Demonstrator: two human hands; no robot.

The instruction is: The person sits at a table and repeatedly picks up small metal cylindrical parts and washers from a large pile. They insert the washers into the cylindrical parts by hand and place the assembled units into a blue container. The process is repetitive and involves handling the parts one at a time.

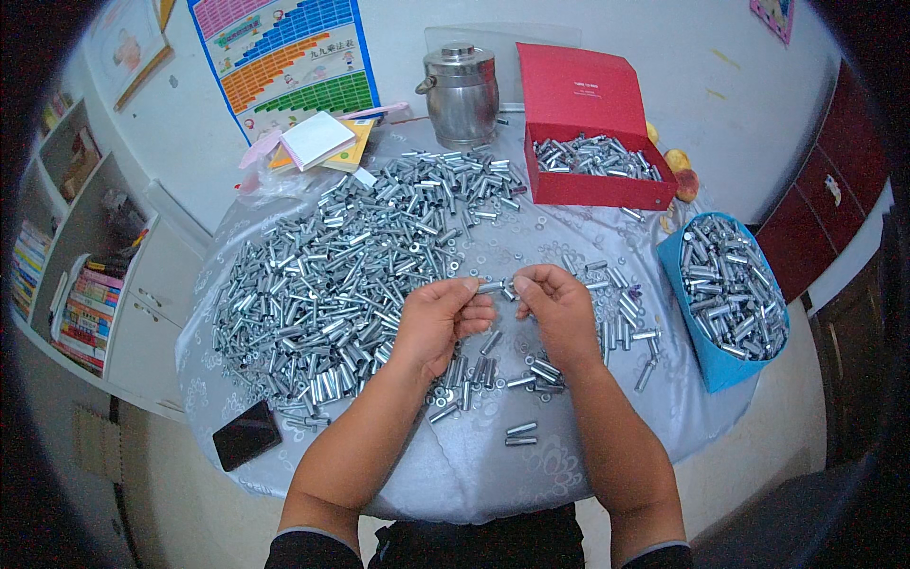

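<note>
Over the middle of the table, my left hand (438, 321) pinches a short silver metal sleeve (490, 287) between thumb and fingertips. My right hand (557, 308) is closed at the sleeve's right end, its thumb and forefinger pinching a small metal piece whose exact kind is hard to see. Left of my hands spreads a large heap of silver sleeves and bolts (318, 294). Loose washers (479, 258) lie scattered beyond my fingers. Under my hands are several loose sleeves (542, 372), and a group of metal pieces (621, 327) lies right of my right hand.
A blue bin (706, 346) full of metal pieces stands at the right. At the back are an open red box (602, 194) holding more pieces, a steel pot (462, 100) and papers (318, 140). A black phone (246, 435) rests at the near left edge.
</note>
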